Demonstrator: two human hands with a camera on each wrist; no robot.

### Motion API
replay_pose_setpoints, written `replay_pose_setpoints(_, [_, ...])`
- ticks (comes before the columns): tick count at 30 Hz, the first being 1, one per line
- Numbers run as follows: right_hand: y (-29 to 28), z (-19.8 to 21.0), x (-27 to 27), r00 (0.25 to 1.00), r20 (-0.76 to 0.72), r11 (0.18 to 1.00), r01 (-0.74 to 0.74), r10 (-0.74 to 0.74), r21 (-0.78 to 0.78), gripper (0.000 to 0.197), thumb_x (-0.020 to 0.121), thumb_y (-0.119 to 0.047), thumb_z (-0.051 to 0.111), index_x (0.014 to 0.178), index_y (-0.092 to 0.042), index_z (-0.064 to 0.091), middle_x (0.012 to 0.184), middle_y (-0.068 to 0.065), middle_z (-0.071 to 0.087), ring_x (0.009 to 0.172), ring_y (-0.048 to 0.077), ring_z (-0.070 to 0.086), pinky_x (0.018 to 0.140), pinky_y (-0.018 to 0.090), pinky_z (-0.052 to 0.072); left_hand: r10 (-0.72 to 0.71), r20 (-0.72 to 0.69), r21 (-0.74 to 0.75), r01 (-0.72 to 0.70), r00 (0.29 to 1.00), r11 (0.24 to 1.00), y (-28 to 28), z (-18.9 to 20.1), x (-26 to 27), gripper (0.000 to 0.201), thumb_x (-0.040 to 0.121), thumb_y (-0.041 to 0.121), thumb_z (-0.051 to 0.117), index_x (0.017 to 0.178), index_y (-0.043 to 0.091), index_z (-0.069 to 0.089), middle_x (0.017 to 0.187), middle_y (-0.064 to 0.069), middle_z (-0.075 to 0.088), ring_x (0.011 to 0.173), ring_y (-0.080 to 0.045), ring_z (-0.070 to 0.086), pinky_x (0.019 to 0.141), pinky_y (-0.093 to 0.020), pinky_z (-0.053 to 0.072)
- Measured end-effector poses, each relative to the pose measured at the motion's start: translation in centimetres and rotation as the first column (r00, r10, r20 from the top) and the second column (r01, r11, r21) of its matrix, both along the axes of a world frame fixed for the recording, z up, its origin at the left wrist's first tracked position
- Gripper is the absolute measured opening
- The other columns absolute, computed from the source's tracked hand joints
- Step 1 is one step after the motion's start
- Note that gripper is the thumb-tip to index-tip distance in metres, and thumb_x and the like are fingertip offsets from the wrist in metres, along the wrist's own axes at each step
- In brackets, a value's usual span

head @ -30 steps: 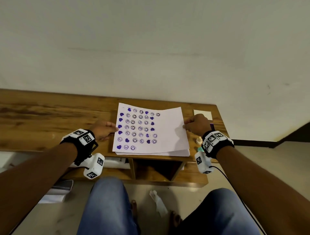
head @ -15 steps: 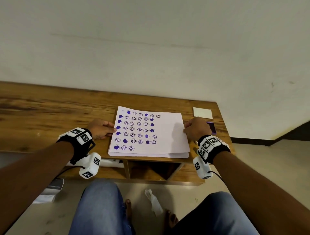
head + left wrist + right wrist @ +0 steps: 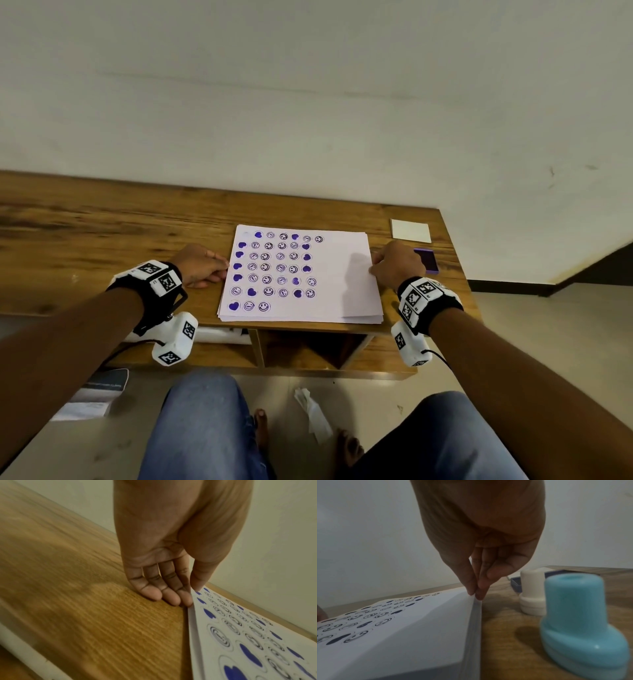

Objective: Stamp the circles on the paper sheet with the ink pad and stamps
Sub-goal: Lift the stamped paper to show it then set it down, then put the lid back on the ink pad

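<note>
The person is sitting at the light brown wooden table [image 3: 102, 222], and a white paper sheet [image 3: 339, 274] covered in rows of purple hearts and smiley prints is lying on top of a thin stack of white sheets near the table's near edge. The left hand [image 3: 202, 265] is gripping the sheet's left edge: in the left wrist view the thumb is lying on top of the paper while the fingers [image 3: 150, 592] are tucking under the lifted edge, their tips touching the wood. The right hand [image 3: 397, 262] is pinching the right edge between thumb and fingertips [image 3: 481, 589], raising it slightly off the stack (the paper is bowing a little there). Just to the right of the stack, a light blue plastic stamp [image 3: 580, 622] is standing upright, with a cream white plastic stamp [image 3: 533, 592] upright beyond it. Farther right, the open purple ink pad [image 3: 426, 260] is lying flat, partly hidden by the right hand, and a white square lid [image 3: 410, 230] is sitting beyond it at the far right corner.
</note>
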State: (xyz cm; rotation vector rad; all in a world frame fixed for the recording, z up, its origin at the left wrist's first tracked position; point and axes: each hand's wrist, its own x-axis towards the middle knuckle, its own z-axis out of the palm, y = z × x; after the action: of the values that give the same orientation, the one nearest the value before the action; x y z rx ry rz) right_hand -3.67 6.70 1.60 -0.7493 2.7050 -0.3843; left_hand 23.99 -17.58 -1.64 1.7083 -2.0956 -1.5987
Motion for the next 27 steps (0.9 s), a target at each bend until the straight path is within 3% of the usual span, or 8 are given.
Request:
replay_pose_setpoints(6, [0.2,0.1,0.2,0.998,-0.054,0.999,-0.019,0.021,0.039,0.012,0.083,-0.026,0.069,0.093,-0.019,0.074,0.093,0.004,0.072,0.080,0.026,0.064,0.070,0.032,0.053,0.008,0.076,-0.050,-0.004,0.997,0.999,-0.5,0.4,0.3,0.014,0.088,0.027,0.063,0.096,0.016,0.068,0.083,0.001,0.072,0.069,-0.010,0.059,0.061,-0.023,0.041])
replay_pose_setpoints(10, [0.2,1.2,0.4,0.998,-0.060,1.000,0.020,-0.019,0.018,0.014,0.081,-0.031,0.067,0.082,-0.018,0.072,0.082,0.004,0.071,0.076,0.027,0.067,0.073,0.034,0.058,-0.068,0.029,-0.185,0.072,0.997,0.980,-0.4,1.1,0.8,0.010,0.086,0.021,0.066,0.084,0.013,0.071,0.082,-0.005,0.073,0.073,-0.017,0.064,0.062,-0.026,0.045])
replay_pose_setpoints(13, [0.2,2.5,0.1,0.999,-0.031,1.000,0.009,-0.008,0.005,0.012,0.077,-0.028,0.067,0.077,-0.017,0.072,0.078,0.002,0.070,0.075,0.026,0.067,0.072,0.033,0.058,-0.206,0.076,-0.401,0.219,0.976,0.889,0.4,2.6,0.5,0.008,0.084,0.016,0.068,0.076,0.016,0.071,0.077,-0.001,0.070,0.077,-0.019,0.064,0.069,-0.027,0.043])
replay_pose_setpoints(16, [0.7,4.0,-0.5,1.000,-0.018,1.000,-0.014,0.013,-0.027,0.013,0.077,-0.025,0.065,0.081,-0.015,0.073,0.080,0.003,0.071,0.076,0.026,0.067,0.069,0.030,0.054,-0.307,0.149,-0.507,0.339,0.940,0.792,1.6,3.9,-0.9,0.006,0.084,0.019,0.066,0.084,0.019,0.072,0.082,0.005,0.069,0.081,-0.016,0.062,0.071,-0.027,0.041])
replay_pose_setpoints(21, [1.4,5.9,-2.2,0.999,-0.025,0.996,-0.028,0.026,-0.084,0.017,0.076,-0.025,0.065,0.078,-0.013,0.076,0.075,0.003,0.074,0.067,0.022,0.068,0.057,0.023,0.046,-0.405,0.096,-0.525,0.392,0.909,0.756,3.5,5.6,-4.7,0.009,0.082,0.015,0.068,0.088,0.019,0.074,0.088,0.001,0.072,0.085,-0.018,0.067,0.080,-0.032,0.051])
replay_pose_setpoints(24, [2.3,6.8,-3.5,0.998,-0.047,0.995,-0.052,0.048,-0.091,0.019,0.080,-0.029,0.066,0.081,-0.014,0.077,0.081,0.003,0.074,0.077,0.023,0.069,0.063,0.025,0.051,-0.486,0.126,-0.533,0.472,0.865,0.703,5.2,6.5,-7.6,0.011,0.082,0.015,0.068,0.089,0.019,0.075,0.088,0.002,0.071,0.087,-0.018,0.066,0.082,-0.030,0.050])
replay_pose_setpoints(27, [3.5,7.3,-4.9,0.996,-0.084,0.995,-0.040,0.033,-0.086,0.019,0.080,-0.032,0.067,0.088,-0.017,0.076,0.089,0.002,0.072,0.082,0.025,0.067,0.065,0.026,0.047,-0.529,0.126,-0.524,0.509,0.840,0.683,7.2,6.6,-10.6,0.011,0.083,0.017,0.068,0.091,0.019,0.075,0.092,0.002,0.072,0.090,-0.017,0.066,0.082,-0.027,0.049])
